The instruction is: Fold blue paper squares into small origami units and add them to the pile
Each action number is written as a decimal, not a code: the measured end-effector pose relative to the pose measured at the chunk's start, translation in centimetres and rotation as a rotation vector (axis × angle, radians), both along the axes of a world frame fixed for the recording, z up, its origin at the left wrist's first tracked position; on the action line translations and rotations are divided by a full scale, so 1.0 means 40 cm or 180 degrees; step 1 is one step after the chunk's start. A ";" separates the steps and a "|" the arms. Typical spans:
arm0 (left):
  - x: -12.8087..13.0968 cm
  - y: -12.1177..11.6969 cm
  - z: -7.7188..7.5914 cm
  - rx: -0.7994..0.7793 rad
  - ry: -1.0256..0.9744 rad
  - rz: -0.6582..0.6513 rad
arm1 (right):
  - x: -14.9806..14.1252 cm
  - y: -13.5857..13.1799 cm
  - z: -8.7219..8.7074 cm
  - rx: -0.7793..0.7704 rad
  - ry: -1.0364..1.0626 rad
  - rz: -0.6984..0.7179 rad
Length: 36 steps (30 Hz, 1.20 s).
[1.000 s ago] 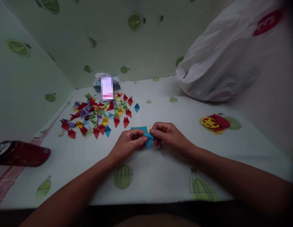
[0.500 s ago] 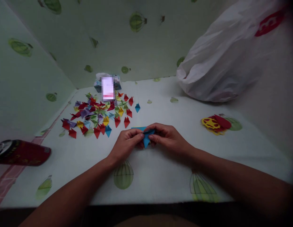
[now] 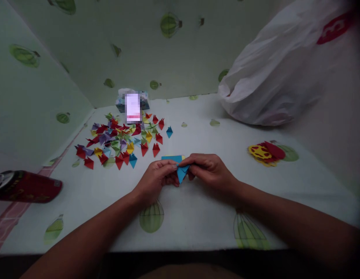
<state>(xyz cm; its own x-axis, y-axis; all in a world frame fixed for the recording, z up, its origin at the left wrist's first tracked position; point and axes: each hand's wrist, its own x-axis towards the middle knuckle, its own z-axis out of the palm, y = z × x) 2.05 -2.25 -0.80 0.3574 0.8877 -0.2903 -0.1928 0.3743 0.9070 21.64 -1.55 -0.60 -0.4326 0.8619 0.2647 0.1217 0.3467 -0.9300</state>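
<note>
A small piece of blue folded paper [image 3: 182, 174], its tip pointing toward me, is held between both hands above the table. My left hand [image 3: 162, 174] is closed on its left side, thumb on top and fingers underneath. From the right, my right hand [image 3: 207, 168] pinches the upper right part between thumb and forefinger. Behind the hands lies a flat blue sheet [image 3: 172, 158] with a pale yellow edge showing, partly covered by my fingers. Folded paper pieces [image 3: 129, 148] in red, yellow, blue, green and purple spread over the table to the left.
A red can [image 3: 29, 186] lies at the left edge. A lit phone [image 3: 132, 106] leans on a tissue box [image 3: 145, 100] at the back. Yellow and red cut-out shapes [image 3: 261, 153] lie on the right, with a large white plastic bag [image 3: 264, 77] behind them.
My right hand has shifted slightly right and its fingers have bunched closer together. More of the blue folded paper's front and of the sheet behind shows now.
</note>
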 end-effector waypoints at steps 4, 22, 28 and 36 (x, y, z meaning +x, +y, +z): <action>-0.004 -0.002 -0.002 0.0122 0.0064 -0.0130 | -0.001 -0.001 -0.002 0.0089 -0.0099 -0.0093; 0.000 -0.004 -0.002 0.0231 0.0202 -0.0161 | -0.009 -0.007 0.003 -0.0570 0.0212 -0.0057; -0.001 0.003 0.003 0.0568 0.0659 -0.0001 | -0.010 -0.001 0.000 -0.0975 0.0650 0.0027; -0.006 0.002 0.024 0.1028 0.1402 0.0223 | -0.005 0.013 0.005 -0.1301 0.0603 0.0003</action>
